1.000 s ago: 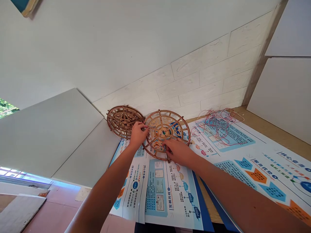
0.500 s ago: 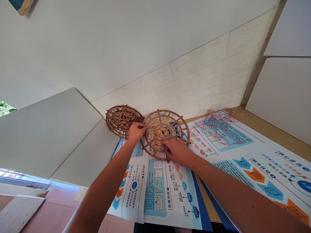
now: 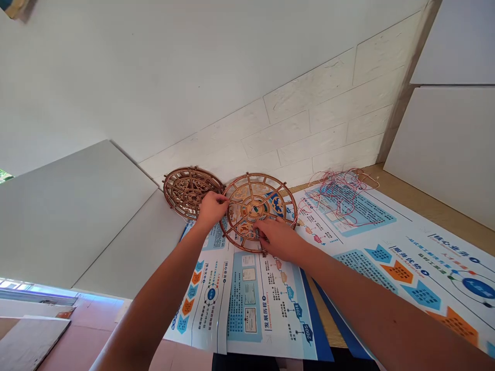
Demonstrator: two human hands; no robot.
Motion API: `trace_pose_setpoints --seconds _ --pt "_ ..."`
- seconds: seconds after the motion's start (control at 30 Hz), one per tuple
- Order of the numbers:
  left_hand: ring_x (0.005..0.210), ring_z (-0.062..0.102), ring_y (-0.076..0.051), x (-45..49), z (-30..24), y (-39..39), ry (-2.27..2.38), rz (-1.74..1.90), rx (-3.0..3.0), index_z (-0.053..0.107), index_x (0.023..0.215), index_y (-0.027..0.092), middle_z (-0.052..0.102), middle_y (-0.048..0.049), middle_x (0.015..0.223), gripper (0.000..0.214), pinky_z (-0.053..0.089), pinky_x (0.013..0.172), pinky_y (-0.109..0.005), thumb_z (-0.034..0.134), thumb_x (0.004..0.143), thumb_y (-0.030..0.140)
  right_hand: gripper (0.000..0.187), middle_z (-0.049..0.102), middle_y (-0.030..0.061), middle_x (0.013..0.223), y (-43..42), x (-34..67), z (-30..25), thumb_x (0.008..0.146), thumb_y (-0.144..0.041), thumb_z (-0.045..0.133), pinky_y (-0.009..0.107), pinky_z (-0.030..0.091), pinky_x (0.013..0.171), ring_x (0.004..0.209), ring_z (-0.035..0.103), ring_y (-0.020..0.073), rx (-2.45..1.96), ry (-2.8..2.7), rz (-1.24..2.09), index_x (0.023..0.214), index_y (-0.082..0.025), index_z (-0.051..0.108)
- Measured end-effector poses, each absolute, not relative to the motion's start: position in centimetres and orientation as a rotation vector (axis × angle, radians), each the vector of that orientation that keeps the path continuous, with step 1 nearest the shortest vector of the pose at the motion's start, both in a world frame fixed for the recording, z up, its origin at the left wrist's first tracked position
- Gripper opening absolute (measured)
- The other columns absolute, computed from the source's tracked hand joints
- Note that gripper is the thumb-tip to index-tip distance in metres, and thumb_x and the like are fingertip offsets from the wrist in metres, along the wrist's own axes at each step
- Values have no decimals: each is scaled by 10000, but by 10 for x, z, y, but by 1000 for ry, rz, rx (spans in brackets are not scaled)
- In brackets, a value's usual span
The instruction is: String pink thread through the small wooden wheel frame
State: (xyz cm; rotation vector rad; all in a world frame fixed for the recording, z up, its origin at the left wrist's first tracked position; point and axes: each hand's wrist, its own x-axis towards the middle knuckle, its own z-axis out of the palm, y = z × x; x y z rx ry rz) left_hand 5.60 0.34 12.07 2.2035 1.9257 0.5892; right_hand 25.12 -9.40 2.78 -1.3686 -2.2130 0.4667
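While left hand [image 3: 211, 210] touches wooden wheel [image 3: 253, 203], right hand [image 3: 276, 239] presses spokes [image 3: 243, 222].

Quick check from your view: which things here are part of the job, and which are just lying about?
Part of the job: left hand; right hand; openwork wooden wheel, both hands on it.

Just lying about: second wooden wheel; tangle of red and white wires; printed posters; grey panels.
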Motion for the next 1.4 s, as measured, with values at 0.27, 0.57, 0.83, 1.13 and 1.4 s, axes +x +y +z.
trace_pose_setpoints --seconds 0.27,0.57,0.83,1.13,1.4 --pt "904 612 -228 56 116 3 1834 659 2331 763 840 193 636 -89 1046 136 508 827 -360 638 793 217 223 674 42 936 -95 252 28 908 -74 552 341 305 889 836 589 187 -1379 -2209 476 1095 -167 630" --pt "852 637 -232 54 117 6 1842 640 2281 747 775 174 689 -101 911 147 520 774 -336 623 781 253 221 670 39 915 -94 252 26 913 -74 544 351 309 911 821 586 188 -1365 -2209 490 1095 -167 625" --pt "810 661 -221 61 127 8 1918 519 2165 790 847 157 731 -81 897 186 513 764 -321 634 791 242 249 675 44 940 -96 253 30 906 -61 552 343 306 899 942 605 207 -1375 -2221 509 1123 -163 620" --pt "995 641 -255 55 108 -8 1832 534 2441 784 1091 167 651 -107 1056 336 512 935 -382 576 853 281 251 676 43 948 -96 252 27 904 -60 551 341 303 900 942 608 208 -1356 -2223 475 1125 -163 613" --pt "1246 564 -217 30 93 -15 1751 1276 2001 704 1203 237 586 -82 1308 372 500 1017 -323 519 889 307 249 672 43 935 -98 253 29 914 -59 552 342 311 906 941 611 205 -1360 -2217 493 1136 -157 609"
